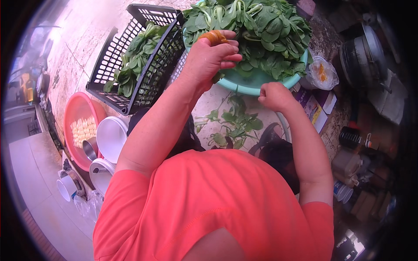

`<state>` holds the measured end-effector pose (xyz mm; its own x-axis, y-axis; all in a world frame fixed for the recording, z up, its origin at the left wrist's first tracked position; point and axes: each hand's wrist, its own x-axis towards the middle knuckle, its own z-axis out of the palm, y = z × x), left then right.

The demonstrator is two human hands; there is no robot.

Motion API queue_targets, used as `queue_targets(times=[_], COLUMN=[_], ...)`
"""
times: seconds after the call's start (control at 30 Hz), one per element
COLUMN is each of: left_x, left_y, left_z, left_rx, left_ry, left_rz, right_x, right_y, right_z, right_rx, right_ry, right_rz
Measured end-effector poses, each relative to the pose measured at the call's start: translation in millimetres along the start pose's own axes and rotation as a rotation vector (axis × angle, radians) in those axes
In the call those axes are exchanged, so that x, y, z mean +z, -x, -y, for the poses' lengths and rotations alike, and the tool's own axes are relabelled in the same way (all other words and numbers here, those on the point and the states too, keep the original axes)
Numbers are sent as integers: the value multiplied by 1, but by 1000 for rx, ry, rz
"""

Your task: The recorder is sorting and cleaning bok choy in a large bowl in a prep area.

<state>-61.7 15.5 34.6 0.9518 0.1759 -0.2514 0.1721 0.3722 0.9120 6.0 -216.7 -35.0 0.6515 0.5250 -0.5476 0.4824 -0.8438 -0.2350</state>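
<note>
My left hand (217,53) is raised over the left rim of a turquoise plastic basin (235,85), its fingers loosely spread and nothing visible in them. An orange-brown wrapping (214,37) covers one of its fingers. Beneath the wrist, a small leaf (217,77) shows partly. My right hand (276,97) is closed in a fist at the basin's near rim; its palm is hidden. Leafy greens like bok choy (271,29) are heaped above the basin rim. To the left, a black plastic crate (156,70) stands tilted with more greens (138,57) inside.
Loose leaves and stems (240,119) lie on the floor between my feet. At left are a pink basin (70,120) of pale pieces, a metal cup (89,148) and white buckets (112,138). A plastic-bag-lined container (321,73) and printed cardboard (312,109) sit right of the greens.
</note>
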Motion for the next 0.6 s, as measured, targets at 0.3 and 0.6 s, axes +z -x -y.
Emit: queue_targets(times=[0.3, 0.6], left_x=[-50, -63], left_y=[-36, -45], left_z=[-29, -45], left_rx=[144, 160], left_ry=[371, 428], left_rz=[-230, -306], right_x=[19, 19], right_y=[-68, -188], right_z=[21, 110], right_rx=[148, 439], right_ry=[-778, -915], right_rz=[-1, -153])
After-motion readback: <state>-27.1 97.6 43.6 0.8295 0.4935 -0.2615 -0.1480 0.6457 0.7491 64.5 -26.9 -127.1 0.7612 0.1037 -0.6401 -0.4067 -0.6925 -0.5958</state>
